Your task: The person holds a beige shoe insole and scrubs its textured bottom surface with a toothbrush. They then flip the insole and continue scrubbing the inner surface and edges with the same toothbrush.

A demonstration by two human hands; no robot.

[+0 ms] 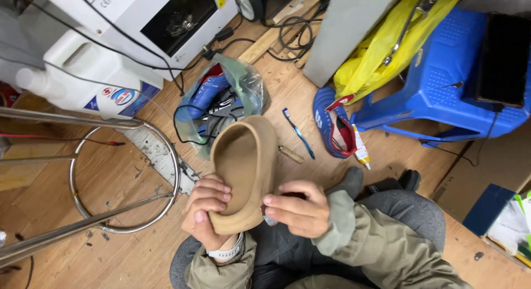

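I hold a tan rubber shoe sole (243,162) upright in front of me, its hollow side facing up. My left hand (206,210) grips its near left edge, thumb pressed on the rim. My right hand (297,207) touches the sole's near right side with its fingers. Both sleeves are olive green, and a white band sits on my left wrist.
A clear plastic bag (221,103) with blue shoes lies beyond the sole. A blue toothbrush (298,133), a blue and red shoe (333,128) and a glue tube (360,148) lie on the wooden floor. A metal stool frame (110,178) is left, a blue plastic stool (448,84) right.
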